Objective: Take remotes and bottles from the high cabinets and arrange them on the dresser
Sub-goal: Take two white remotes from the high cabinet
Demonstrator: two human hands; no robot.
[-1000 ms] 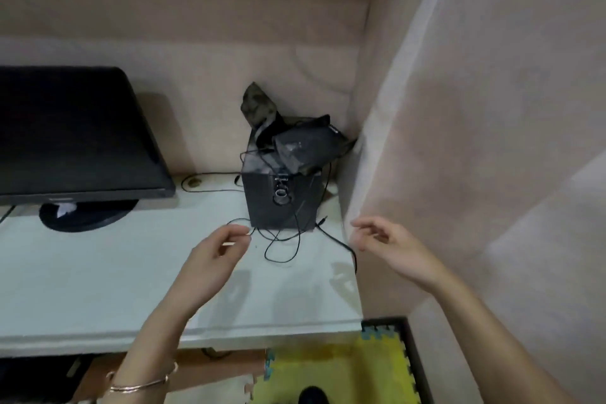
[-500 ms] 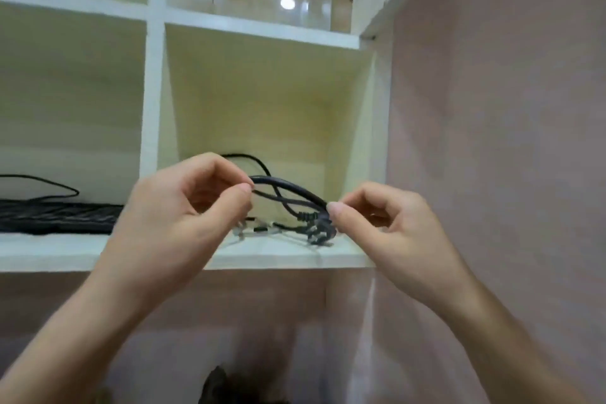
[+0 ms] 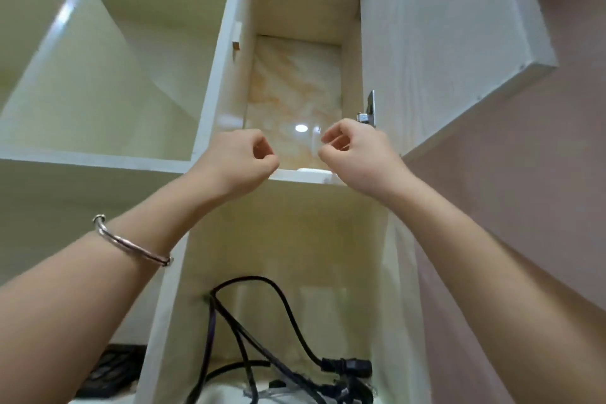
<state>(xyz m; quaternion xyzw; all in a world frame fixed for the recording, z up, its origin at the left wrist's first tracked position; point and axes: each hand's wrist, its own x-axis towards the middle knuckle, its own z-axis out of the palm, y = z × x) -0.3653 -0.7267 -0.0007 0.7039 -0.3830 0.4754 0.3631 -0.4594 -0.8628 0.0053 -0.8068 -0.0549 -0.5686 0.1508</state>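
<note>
Left hand (image 3: pixel 239 157) and right hand (image 3: pixel 355 154) have risen off the cables (image 3: pixel 290 315), fingers curled tight, holding nothing

— Any writing, label or number to read here?
— None. The white wood-grain cabinet door (image 3: pixel 442 43) and the pale cream shelf walls (image 3: pixel 98 82) carry plain surfaces only.
— And the black moulded cable plug (image 3: pixel 347 366)?
— Too blurred to make out any marking. The same goes for the dark flat object (image 3: pixel 108 371) at the lower left.
</note>
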